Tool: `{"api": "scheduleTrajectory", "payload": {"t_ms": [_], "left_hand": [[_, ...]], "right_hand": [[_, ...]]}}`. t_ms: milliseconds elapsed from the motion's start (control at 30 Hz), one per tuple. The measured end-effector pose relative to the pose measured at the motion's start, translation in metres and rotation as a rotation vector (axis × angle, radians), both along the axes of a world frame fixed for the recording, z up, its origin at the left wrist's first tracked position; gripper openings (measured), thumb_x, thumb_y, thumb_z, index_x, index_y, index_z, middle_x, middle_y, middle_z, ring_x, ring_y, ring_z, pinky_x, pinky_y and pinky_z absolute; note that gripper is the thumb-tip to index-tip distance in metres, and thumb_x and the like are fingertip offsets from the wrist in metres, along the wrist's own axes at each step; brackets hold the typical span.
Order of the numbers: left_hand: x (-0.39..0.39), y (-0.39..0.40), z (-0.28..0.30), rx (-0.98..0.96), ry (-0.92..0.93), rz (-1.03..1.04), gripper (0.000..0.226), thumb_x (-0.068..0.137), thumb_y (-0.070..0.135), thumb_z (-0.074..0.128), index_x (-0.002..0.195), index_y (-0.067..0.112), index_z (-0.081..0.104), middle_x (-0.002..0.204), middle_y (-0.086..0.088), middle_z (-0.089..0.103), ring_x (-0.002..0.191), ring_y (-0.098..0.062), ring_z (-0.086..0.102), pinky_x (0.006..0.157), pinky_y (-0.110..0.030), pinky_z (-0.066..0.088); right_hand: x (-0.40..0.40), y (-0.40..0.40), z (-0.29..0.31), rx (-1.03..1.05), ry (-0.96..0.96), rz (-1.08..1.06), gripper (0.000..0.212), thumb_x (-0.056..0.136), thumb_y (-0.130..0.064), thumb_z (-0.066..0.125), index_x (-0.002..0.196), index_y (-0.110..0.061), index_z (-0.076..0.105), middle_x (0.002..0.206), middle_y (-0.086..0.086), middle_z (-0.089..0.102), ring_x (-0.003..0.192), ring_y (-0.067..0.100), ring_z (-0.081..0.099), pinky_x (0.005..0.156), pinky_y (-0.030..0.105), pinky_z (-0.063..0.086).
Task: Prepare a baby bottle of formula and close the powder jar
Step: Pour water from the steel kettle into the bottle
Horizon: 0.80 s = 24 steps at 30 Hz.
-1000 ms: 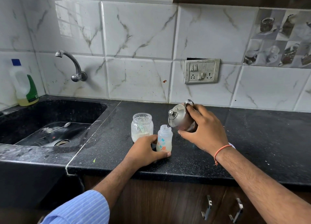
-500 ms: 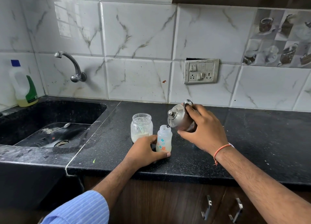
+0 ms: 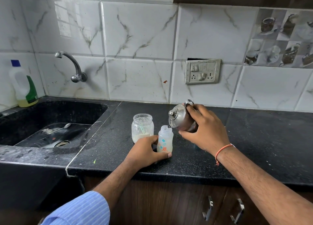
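A small clear baby bottle point(image 3: 165, 139) with printed marks stands uncapped on the black counter point(image 3: 254, 140). My left hand point(image 3: 145, 153) holds its base, thumb in front. My right hand point(image 3: 204, 131) grips a steel kettle point(image 3: 179, 118), tilted left with its spout over the bottle's mouth. Just left of the bottle stands the powder jar point(image 3: 142, 127), a clear glass jar without a lid, holding white powder and a green scoop.
A black sink point(image 3: 50, 123) with a spoon point(image 3: 60, 128) in it lies to the left, under a wall tap point(image 3: 72, 65). A detergent bottle point(image 3: 23, 86) stands in the back left corner. A switch panel point(image 3: 202, 71) is on the tiled wall. Cabinet handles point(image 3: 209, 207) are below.
Nothing has moved noticeably; the kettle stays tilted over the bottle and my left hand keeps hold of the bottle.
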<state>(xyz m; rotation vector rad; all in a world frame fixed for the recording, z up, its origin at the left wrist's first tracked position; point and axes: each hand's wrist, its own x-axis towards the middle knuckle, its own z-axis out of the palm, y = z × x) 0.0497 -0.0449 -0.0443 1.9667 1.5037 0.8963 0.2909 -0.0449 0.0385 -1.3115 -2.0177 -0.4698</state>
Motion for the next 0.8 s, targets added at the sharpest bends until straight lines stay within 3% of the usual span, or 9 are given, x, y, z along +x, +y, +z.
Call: {"api": "scheduleTrajectory", "payload": {"t_ms": [367,800], "left_hand": [[-0.001,0.0039,-0.0051,0.023,-0.01,0.006,0.044,0.078,0.05,0.098,0.11,0.032,0.074,0.096,0.019,0.077,0.075,0.017,0.065,0.063,-0.006,0.044],[-0.0005,0.002,-0.0024,0.019,0.013,0.002,0.038,0.08,0.049,0.097,0.101,0.038,0.068,0.091,0.022,0.072,0.074,0.022,0.062,0.062,-0.005,0.044]], "right_hand": [[0.0001,0.0009,-0.0006,0.031,0.007,0.017,0.09,0.07,-0.056,0.09,0.147,-0.024,0.056,0.138,-0.003,0.058,0.107,0.032,0.064,0.091,0.045,0.06],[0.0001,0.0009,0.0002,0.016,0.004,0.014,0.092,0.072,-0.058,0.088,0.15,-0.024,0.054,0.139,-0.005,0.056,0.109,0.03,0.061,0.09,0.048,0.061]]}}
